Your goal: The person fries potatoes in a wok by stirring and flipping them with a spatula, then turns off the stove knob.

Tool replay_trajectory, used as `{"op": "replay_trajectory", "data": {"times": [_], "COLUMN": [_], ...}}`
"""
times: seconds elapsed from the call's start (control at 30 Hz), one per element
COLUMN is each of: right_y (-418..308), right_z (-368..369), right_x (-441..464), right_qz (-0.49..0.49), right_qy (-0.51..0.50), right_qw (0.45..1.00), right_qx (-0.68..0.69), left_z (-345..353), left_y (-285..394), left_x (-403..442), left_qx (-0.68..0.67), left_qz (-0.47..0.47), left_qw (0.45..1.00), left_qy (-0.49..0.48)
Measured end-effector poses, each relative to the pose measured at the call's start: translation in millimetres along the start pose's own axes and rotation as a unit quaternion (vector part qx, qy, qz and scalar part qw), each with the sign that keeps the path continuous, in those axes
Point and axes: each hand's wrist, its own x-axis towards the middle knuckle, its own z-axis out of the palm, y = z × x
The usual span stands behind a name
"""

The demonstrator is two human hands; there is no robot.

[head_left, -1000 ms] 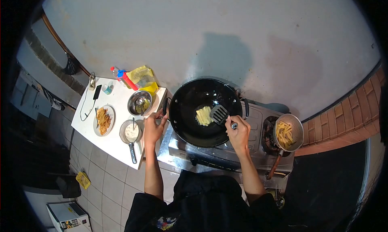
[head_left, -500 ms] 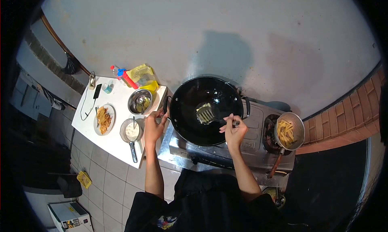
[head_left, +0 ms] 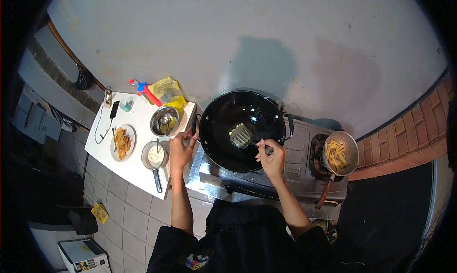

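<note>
A large black wok [head_left: 219, 154] sits on the stove. My right hand [head_left: 272, 156] is closed on the handle of a slotted spatula [head_left: 242, 136], held over the wok's lower right rim. The spatula's head lies over a pale yellow piece of food [head_left: 233, 129] in the wok, hiding most of it. At the wok's left side my left hand [head_left: 183, 149] grips the loop handle [head_left: 194, 124] with its fingers.
On the stove [head_left: 297, 163] at right stands a small pan [head_left: 352, 154] of yellow strips. The white table [head_left: 114, 173] at left bears a plate of fried food [head_left: 123, 143], a metal bowl [head_left: 156, 122], a pot of batter [head_left: 155, 156], bottles and a phone [head_left: 114, 109].
The spatula has moved left from beside the food and now covers most of it. My right hand has shifted left and slightly down. My left hand has stayed at the wok's handle.
</note>
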Motion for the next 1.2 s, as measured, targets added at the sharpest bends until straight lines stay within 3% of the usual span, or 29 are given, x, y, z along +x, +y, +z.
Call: {"op": "replay_trajectory", "data": {"times": [0.4, 0.6, 1.2], "right_y": [-1.9, 8.3, 4.9], "right_z": [-4.7, -4.8, -11.6], "right_x": [12.0, 17.1, 12.0], "right_qz": [-0.045, 0.041, 0.08], "right_qy": [-0.045, 0.007, -0.005], "right_qw": [0.997, 0.999, 0.997], "right_qx": [-0.033, 0.015, 0.01], "left_z": [0.8, -1.8, 0.5], "left_y": [-1.4, 9.1, 6.9], "left_x": [1.8, 0.6, 0.0], "left_qx": [0.003, -0.022, -0.017], "left_qz": [0.02, -0.028, -0.014], "left_qw": [1.0, 0.999, 1.0], "left_qy": [0.011, 0.009, 0.017]}}
